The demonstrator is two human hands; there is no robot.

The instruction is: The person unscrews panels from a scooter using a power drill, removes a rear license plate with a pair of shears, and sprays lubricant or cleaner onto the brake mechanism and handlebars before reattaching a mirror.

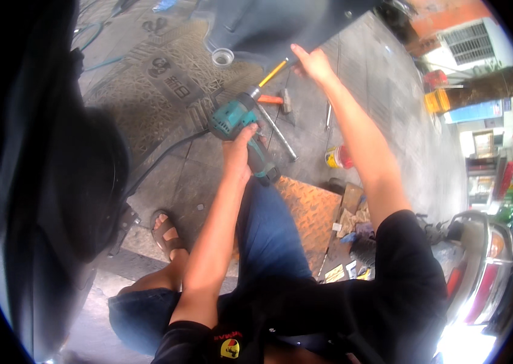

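Note:
My left hand [239, 148] is closed round the grip of a teal and black power drill [232, 118]. A long yellow shaft [273, 72] extends from its nose toward the edge of a dark grey panel [262, 30]. At that edge is my right hand [313, 64], one digit stretched over the panel's face and the others curled by its lower edge, partly hidden. The panel has a round pale fitting [222, 57] at its near left corner. Below the shaft lie a hammer [278, 99] with an orange handle and a metal bar [277, 131].
A patterned mat [174, 79] covers paving at the left, beside a large black shape [56, 182]. A rusty tread plate [309, 212] lies near my knee. A red and yellow can [338, 157] stands on the right, with a vehicle's tail end [481, 273] farther right.

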